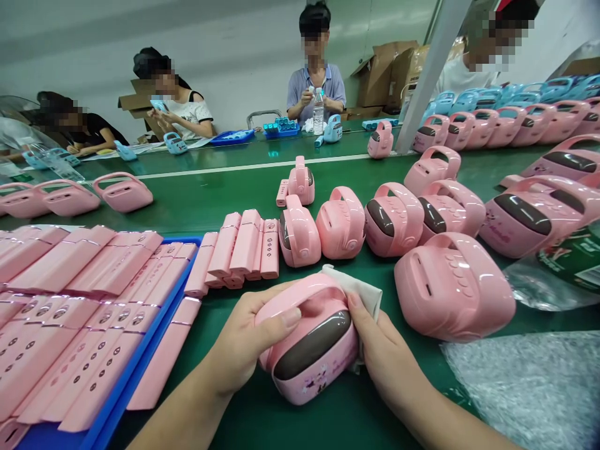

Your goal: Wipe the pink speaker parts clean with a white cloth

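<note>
Two hands cradle one pink handled device (309, 340) low over the green tabletop (225, 187): the left hand (244, 344) curls closed around its handle end to steady it, while the right hand (382, 356) presses a white cloth (360, 290) against its far side, apparently wiping.

Long green bench (220, 194) with a white stripe (244, 167) running across the far part. Left side has a blue tray (135, 369) stacked with flat pink panels (70, 312), and a small pile of pink bars (241, 250) sits just beside it. Middle and right are crowded with pink cases (394, 219), the biggest (452, 284) closest. Bubble wrap (529, 387) at the near right corner, plastic bag (557, 269) behind it. Far end: blue cases (487, 97), a bottle (319, 111).
</note>
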Motion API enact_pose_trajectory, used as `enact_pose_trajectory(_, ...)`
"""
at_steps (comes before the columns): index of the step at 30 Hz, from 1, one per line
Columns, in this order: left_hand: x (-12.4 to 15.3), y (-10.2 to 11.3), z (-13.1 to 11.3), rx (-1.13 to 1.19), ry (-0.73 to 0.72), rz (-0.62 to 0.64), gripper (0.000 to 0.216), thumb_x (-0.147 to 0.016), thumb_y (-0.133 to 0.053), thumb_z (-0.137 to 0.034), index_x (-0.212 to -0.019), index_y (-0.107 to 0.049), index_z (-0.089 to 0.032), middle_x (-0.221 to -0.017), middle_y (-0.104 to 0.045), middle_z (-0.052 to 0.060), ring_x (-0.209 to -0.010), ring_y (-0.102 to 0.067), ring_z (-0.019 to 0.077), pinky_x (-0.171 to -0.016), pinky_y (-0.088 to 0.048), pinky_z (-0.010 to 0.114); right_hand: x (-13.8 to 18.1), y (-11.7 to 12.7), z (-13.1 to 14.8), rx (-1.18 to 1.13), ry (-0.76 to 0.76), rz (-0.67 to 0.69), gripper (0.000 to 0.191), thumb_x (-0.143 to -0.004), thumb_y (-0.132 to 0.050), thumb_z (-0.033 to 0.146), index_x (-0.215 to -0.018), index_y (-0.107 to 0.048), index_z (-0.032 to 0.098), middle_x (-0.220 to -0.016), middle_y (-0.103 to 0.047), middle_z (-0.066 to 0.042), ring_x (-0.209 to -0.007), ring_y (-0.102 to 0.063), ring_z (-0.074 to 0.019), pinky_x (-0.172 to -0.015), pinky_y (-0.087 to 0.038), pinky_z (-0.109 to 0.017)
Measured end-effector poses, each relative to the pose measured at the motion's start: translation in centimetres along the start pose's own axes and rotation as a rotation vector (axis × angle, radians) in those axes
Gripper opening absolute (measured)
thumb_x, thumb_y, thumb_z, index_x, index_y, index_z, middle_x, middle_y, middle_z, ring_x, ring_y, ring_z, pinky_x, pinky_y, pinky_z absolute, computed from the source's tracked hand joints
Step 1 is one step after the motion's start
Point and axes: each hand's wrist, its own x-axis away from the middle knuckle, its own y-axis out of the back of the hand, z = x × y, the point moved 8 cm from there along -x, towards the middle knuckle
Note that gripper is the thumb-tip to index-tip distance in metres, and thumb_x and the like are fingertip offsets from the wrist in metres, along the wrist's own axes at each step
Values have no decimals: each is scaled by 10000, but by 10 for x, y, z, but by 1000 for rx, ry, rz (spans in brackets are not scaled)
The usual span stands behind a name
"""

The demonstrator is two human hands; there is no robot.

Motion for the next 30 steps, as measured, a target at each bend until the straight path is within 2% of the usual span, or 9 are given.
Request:
enact_pose_trajectory(4, 1, 1, -2, 115, -6, -108, 218, -828, -546, -258, -652, -637, -168, -813, -648, 20, -812, -577, 185, -711, -464, 198, 3, 0, 2, 110, 98, 35, 473, -903, -418, 582, -1271, -464, 288, -1306, -487, 0, -1224, -397, -267, -1121, -210, -453)
enact_pose_trajectory(7, 3, 0, -1, 277, 1, -158, 267, -864, -517, -213, -627, -633, -174, -650, -580, -17, -680, -556, 128, -714, -478, 167, 8, -5, 15, 320, 300, 91, 435, -946, -389, 490, -1343, -349, 319, -1401, -371, 29, -1302, -286, -208, -1140, -169, -366)
enact_pose_trajectory(11, 3, 2, 1, 473, 7, -210, 190, -857, -532, -194, -978, -678, -183, -588, -553, -33, -568, -508, 102, -746, -496, 183, 36, -38, 31, 829, 783, 274, 417, -972, -313, 302, -1373, -298, 187, -1474, -210, -8, -1359, -94, -240, -1146, -38, -345)
enact_pose_trajectory(15, 6, 14, 12, 388, 138, -362, 82, -710, -678, -220, -734, -708, -148, -806, -671, 58, -694, -595, 178, -605, -501, 196, 69, -65, 31, 1178, 1225, 349, 267, -975, -318, 195, -1146, -524, 183, -1363, -409, -57, -1337, -176, -269, -1122, -14, -416)
enact_pose_trajectory(19, 5, 12, 10, 441, 66, -336, 124, -769, -649, -274, -790, -700, -163, -875, -686, 54, -791, -618, 169, -657, -493, 175, 44, -45, 34, 1036, 985, 306, 401, -950, -304, 220, -1346, -325, 157, -1454, -261, -45, -1336, -195, -256, -1132, -96, -403)
enact_pose_trajectory(22, 4, 9, 7, 421, 8, -305, 332, -845, -579, -279, -531, -590, -172, -1053, -659, 65, -1073, -546, 215, -888, -457, 241, 9, -11, 28, 797, 581, 125, 421, -956, -349, 360, -1370, -280, 320, -1437, -303, 31, -1324, -243, -201, -1126, -179, -435)
enact_pose_trajectory(24, 4, 9, 7, 401, 0, -312, 389, -862, -557, -268, -486, -543, -170, -1118, -635, 72, -1183, -459, 245, -931, -438, 271, 3, -6, 24, 744, 494, 102, 431, -955, -350, 421, -1371, -269, 345, -1439, -296, 44, -1326, -239, -194, -1128, -183, -433)
enact_pose_trajectory(27, 4, 6, 5, 440, -2, -287, 206, -881, -523, -245, -763, -676, -173, -989, -669, 67, -1047, -552, 203, -862, -468, 247, 19, -26, 31, 870, 701, 175, 457, -951, -319, 300, -1395, -248, 218, -1480, -189, 5, -1352, -148, -211, -1141, -121, -338)
enact_pose_trajectory(30, 7, 7, 10, 375, 71, -305, 154, -855, -553, -259, -916, -668, -175, -656, -584, -7, -611, -531, 98, -616, -457, 142, 58, -61, 35, 1115, 1141, 327, 367, -958, -304, 173, -1309, -399, 130, -1385, -383, -74, -1340, -185, -259, -1131, -18, -412)
